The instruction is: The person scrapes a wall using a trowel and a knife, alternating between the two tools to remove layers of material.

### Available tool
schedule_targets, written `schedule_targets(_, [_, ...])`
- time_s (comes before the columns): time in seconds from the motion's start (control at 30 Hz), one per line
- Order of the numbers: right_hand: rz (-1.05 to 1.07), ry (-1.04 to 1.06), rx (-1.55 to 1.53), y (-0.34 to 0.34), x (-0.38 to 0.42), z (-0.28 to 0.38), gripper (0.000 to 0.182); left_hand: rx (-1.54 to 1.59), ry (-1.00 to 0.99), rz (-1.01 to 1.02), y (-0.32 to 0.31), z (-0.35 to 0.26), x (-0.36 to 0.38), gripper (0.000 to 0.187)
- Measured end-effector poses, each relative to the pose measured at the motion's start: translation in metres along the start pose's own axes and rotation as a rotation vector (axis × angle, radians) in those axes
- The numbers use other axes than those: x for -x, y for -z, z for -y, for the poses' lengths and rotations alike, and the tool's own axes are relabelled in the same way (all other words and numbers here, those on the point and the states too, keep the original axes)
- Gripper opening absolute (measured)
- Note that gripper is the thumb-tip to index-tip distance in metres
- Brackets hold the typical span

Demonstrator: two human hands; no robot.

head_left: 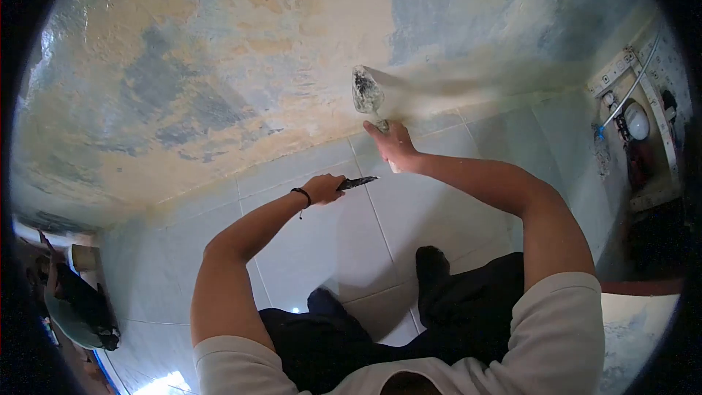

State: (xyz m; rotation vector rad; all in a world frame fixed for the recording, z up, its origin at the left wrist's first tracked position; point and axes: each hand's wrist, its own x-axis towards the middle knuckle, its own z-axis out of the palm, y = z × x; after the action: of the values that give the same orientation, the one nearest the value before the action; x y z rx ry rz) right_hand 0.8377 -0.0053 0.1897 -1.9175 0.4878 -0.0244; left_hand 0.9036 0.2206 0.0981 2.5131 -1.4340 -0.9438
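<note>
My right hand (395, 147) is wrapped round the handle of a trowel (367, 90). The trowel's pointed blade is smeared with pale and dark residue and stands up close to the patchy wall (307, 36). Lower and to the left, my left hand (322, 189) grips a dark, narrow-bladed tool (358, 183) with whitish smears, its tip pointing right. Its handle is hidden in my fingers. A dark band (300, 193) circles my left wrist.
Pale tiles cover the floor (307, 249), meeting the wall's foot. At the right, a whitish frame (647, 102) stands beside a white rounded object (636, 121) and a blue-tipped cable (602, 132). A person (73, 300) is low at the far left, near a bucket-like container (85, 257).
</note>
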Motion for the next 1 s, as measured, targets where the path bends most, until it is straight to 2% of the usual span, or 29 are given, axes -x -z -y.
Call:
schedule_targets(0.13, [0.044,-0.007,-0.050,0.011,0.021,0.037,0.049,-0.049,0.033,0.027,0.015,-0.002,-0.006,0.032])
schedule_targets(0.23, [0.090,-0.124,-0.186,0.005,0.030,0.045,0.049,-0.009,-0.003,-0.050,0.008,0.009,-0.018,0.032])
schedule_targets(0.43, [0.138,-0.340,-0.635,-0.017,0.050,0.081,0.045,-0.046,-0.044,-0.029,0.005,0.007,-0.023,0.029])
schedule_targets(0.57, [0.155,-0.242,-0.494,-0.030,0.033,0.032,0.043,-0.033,-0.032,-0.001,0.012,-0.011,-0.002,0.028])
schedule_targets(0.7, [0.139,-0.271,-0.223,-0.030,0.053,0.010,0.051,-0.070,-0.048,0.001,0.005,-0.007,0.015,0.028])
schedule_targets(0.8, [0.146,-0.269,-0.259,-0.030,0.046,-0.001,0.049,-0.096,-0.007,0.083,0.002,-0.002,0.023,0.028])
schedule_targets(0.87, [0.084,-0.179,-0.147,-0.027,0.020,0.009,0.051,-0.130,-0.003,0.098,-0.001,0.005,0.023,0.028])
schedule_targets(0.93, [-0.156,0.225,0.069,-0.021,-0.017,0.038,0.055,-0.144,-0.021,0.079,-0.004,0.007,0.021,0.028])
schedule_targets(0.97, [-0.300,0.499,0.238,-0.015,-0.043,0.040,0.056,-0.144,-0.035,0.051,-0.004,0.010,0.020,0.028])
schedule_targets(1.0, [-0.324,0.565,0.276,-0.014,-0.047,0.043,0.057,-0.143,-0.046,0.026,-0.004,0.011,0.020,0.028])
